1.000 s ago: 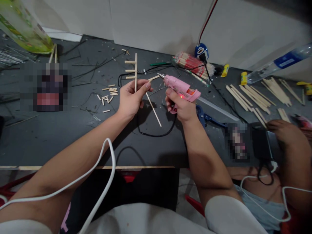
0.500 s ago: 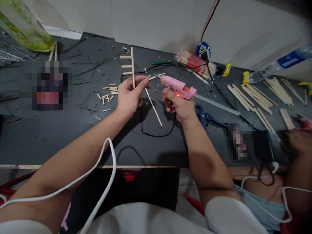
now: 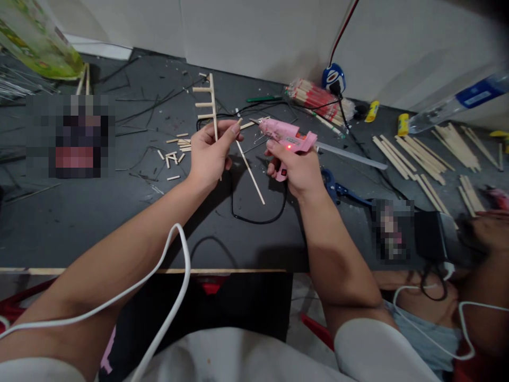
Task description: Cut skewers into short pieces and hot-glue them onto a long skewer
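My left hand [image 3: 212, 151] is closed around a long wooden stick [image 3: 213, 101] that stands nearly upright, with several short sticks fixed across its upper part like comb teeth. Between that hand's thumb and forefinger is a short wooden piece [image 3: 239, 121]. My right hand [image 3: 296, 167] grips a pink hot glue gun [image 3: 280, 131], its red light lit and its nozzle pointing left towards the short piece, a little apart from it. A clear glue stick [image 3: 352, 155] sticks out of its back. Below my hands a thin stick [image 3: 251, 172] slants on the table.
Short cut sticks [image 3: 181, 144] lie left of my left hand. Blue pliers [image 3: 338, 191], bundles of sticks [image 3: 413, 156], a plastic bottle [image 3: 465, 103] and a packet of sticks [image 3: 318, 98] are on the right. A black cord [image 3: 254, 221] loops in front. Another person's arm [image 3: 493, 239] rests far right.
The glue gun has tipped slightly and shifted a little left, showing more of its handle. My left hand keeps its hold on the stick, nearly still.
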The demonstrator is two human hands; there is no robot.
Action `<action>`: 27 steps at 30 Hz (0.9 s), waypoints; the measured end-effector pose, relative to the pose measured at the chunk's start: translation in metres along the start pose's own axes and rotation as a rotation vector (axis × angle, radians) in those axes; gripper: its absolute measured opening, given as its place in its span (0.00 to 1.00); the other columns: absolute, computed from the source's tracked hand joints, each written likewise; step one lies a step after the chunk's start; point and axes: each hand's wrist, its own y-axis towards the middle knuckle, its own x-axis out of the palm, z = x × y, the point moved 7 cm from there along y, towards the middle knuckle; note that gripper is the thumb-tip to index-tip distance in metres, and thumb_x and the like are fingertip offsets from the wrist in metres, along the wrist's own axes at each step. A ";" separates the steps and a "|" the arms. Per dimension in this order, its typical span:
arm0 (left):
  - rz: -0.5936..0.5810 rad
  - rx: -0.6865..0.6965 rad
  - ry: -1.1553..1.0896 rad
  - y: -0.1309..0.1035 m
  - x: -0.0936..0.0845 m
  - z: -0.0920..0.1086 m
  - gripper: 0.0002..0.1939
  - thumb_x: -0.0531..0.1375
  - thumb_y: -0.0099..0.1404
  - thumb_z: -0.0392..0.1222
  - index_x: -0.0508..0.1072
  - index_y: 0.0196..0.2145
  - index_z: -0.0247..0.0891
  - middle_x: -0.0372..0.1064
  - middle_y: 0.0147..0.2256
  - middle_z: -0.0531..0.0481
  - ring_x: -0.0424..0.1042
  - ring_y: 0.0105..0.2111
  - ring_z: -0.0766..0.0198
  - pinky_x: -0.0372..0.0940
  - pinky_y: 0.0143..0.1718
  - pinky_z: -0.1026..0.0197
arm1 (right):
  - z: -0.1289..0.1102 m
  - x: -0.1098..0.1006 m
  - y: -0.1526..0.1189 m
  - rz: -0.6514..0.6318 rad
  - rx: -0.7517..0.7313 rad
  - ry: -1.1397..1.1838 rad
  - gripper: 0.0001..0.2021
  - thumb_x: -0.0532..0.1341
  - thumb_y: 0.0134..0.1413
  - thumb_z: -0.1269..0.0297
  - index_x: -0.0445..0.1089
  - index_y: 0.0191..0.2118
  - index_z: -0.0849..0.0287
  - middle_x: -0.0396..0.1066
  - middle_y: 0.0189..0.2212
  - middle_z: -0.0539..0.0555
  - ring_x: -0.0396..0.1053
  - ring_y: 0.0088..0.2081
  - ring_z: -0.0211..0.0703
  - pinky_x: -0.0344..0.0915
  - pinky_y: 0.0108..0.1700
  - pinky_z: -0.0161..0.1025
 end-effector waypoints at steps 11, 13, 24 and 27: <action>0.006 -0.031 -0.022 -0.003 0.002 0.001 0.12 0.71 0.65 0.52 0.81 0.41 0.44 0.80 0.34 0.51 0.58 0.15 0.77 0.55 0.11 0.67 | 0.001 0.001 0.004 -0.020 -0.048 -0.037 0.20 0.75 0.48 0.45 0.73 0.34 0.55 0.74 0.26 0.48 0.66 0.16 0.32 0.55 0.15 0.34; 0.003 -0.043 -0.031 -0.004 0.003 0.001 0.13 0.71 0.64 0.51 0.81 0.42 0.43 0.81 0.35 0.51 0.60 0.15 0.76 0.55 0.11 0.67 | 0.002 -0.001 0.004 0.013 -0.063 -0.045 0.19 0.75 0.48 0.46 0.73 0.34 0.54 0.72 0.24 0.47 0.66 0.16 0.32 0.56 0.15 0.34; -0.006 -0.029 -0.028 -0.004 0.006 0.001 0.12 0.71 0.65 0.51 0.82 0.41 0.43 0.81 0.35 0.50 0.66 0.18 0.74 0.56 0.12 0.69 | 0.001 0.000 -0.001 0.004 -0.119 -0.121 0.15 0.72 0.53 0.59 0.67 0.24 0.53 0.62 0.14 0.44 0.58 0.14 0.34 0.52 0.15 0.36; -0.011 -0.020 -0.036 -0.005 0.007 0.002 0.11 0.71 0.65 0.50 0.82 0.41 0.42 0.81 0.34 0.50 0.68 0.20 0.73 0.57 0.12 0.69 | 0.000 -0.001 -0.001 0.027 -0.119 -0.131 0.15 0.71 0.52 0.62 0.65 0.22 0.53 0.61 0.13 0.44 0.57 0.13 0.34 0.52 0.15 0.37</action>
